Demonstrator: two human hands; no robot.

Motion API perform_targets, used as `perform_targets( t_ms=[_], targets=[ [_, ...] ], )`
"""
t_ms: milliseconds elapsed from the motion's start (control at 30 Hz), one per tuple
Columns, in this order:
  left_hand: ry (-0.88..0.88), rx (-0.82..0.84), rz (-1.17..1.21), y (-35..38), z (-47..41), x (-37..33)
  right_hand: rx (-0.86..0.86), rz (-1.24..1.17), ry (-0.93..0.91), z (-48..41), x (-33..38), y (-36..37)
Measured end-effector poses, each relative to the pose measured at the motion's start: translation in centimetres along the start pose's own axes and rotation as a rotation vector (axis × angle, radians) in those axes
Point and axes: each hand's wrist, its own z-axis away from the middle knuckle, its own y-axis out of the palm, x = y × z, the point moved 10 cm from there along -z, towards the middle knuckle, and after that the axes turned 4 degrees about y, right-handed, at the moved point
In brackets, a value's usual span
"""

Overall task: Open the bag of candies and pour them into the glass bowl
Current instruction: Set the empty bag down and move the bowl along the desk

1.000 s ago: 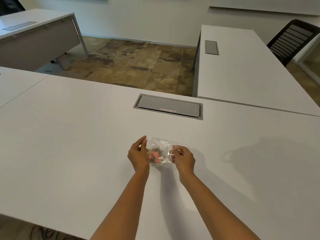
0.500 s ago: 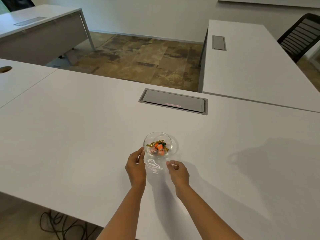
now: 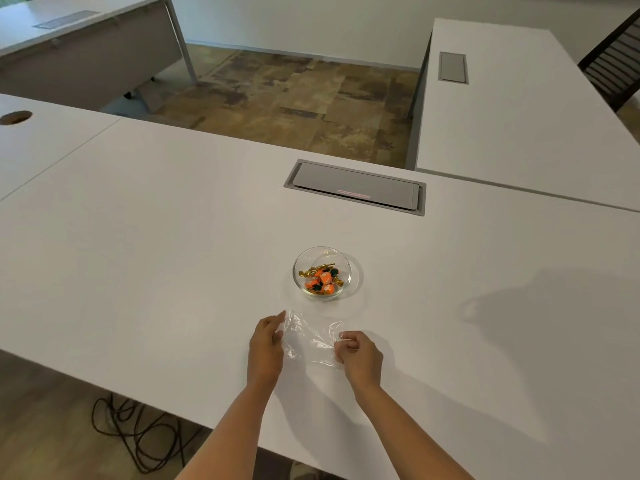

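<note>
While wrapped candies (image 3: 322, 279) fill the round glass bowl (image 3: 298, 271), both hands' fingers (image 3: 344, 337) pinch crinkled clear bag (image 3: 308, 337).

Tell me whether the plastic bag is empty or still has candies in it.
Empty. The plastic bag, held between the left hand and right hand, is clear and flat; the candies lie in the glass bowl.

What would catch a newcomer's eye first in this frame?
The glass bowl near the middle of the white table stands out, filled with orange, gold and dark green wrapped candies, the only bright colour here. Just nearer the person, the left hand and right hand hold an empty clear plastic bag by its two sides. Beyond the bowl, a grey cable hatch is set into the tabletop.
</note>
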Motion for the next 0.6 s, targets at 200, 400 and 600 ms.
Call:
perform_targets(
  t_ms=[200, 400, 600],
  targets=[
    [0.023, 0.016, -0.123, 0.2, -0.8, 0.0, -0.075, 0.188, -0.103, 0.2, 0.8, 0.4],
    [0.034, -0.023, -0.128, 0.1, -0.9, -0.2, -0.076, 0.254, -0.102, 0.0, 0.8, 0.9],
    [0.005, -0.159, -0.047, -1.6, -0.7, -0.8, -0.145, 0.281, -0.182, 0.5, 2.4, 0.0]
  ],
)
